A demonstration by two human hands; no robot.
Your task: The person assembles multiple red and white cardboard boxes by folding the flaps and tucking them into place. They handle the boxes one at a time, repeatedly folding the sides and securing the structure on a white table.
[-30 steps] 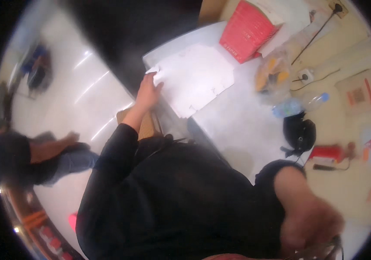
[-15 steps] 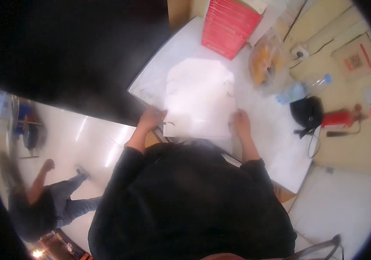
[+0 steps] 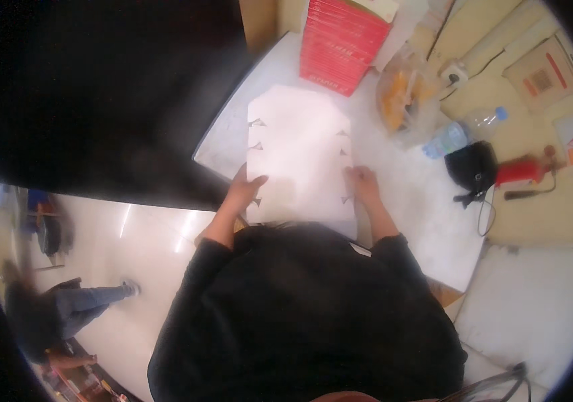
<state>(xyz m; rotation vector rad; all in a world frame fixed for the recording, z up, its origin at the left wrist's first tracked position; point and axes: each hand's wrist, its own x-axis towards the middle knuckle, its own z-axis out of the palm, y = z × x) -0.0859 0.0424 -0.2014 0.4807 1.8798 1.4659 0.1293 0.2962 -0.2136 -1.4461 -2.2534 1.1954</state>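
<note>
A flat white cardboard blank [image 3: 300,154] with cut corners and small notches along both sides lies before me over the white table [image 3: 427,234]. It looks like an unfolded box. My left hand [image 3: 247,187] is closed on its left edge, thumb on top and the other fingers hidden beneath. At the right edge my right hand [image 3: 361,183] is closed with bent fingers on the blank's side. Beyond the blank stands a stack of red folded cartons [image 3: 340,47].
Right of the stack are a clear plastic bag [image 3: 404,100] with orange contents, a plastic bottle [image 3: 451,139] and a black pouch [image 3: 471,166]. A red fire extinguisher [image 3: 520,172] is by the wall. At lower left another person [image 3: 52,315] is on the pale floor.
The blank has shifted slightly in my hands, and the notches on its left side now show. My left thumb has come over its edge. The other person has changed posture and moved lower in view.
</note>
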